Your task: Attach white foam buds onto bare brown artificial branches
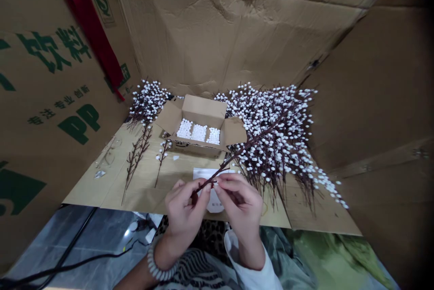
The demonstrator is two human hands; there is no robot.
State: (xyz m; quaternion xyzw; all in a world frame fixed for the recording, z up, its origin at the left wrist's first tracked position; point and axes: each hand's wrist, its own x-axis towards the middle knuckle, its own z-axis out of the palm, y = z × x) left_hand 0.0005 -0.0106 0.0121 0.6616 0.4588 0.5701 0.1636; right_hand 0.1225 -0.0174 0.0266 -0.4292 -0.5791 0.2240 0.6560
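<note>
My left hand (185, 206) is closed round the lower end of a brown artificial branch (249, 143), which slants up to the right. My right hand (241, 197) is pinched at a short side twig of that branch, its fingertips touching those of the left. Whatever sits in the right pinch is too small to make out. Beyond the hands stands an opened cardboard box (198, 149) holding white foam balls (199, 133) in three groups. A white paper sheet (214, 204) lies under the hands.
Branches with white berries (271, 132) are heaped on the right, a smaller bunch (149, 100) at the back left. Bare brown twigs (135, 159) and one short berried twig (163, 156) lie left of the box. Cardboard walls (220, 41) enclose the table; a red ribbon (90, 28) hangs left.
</note>
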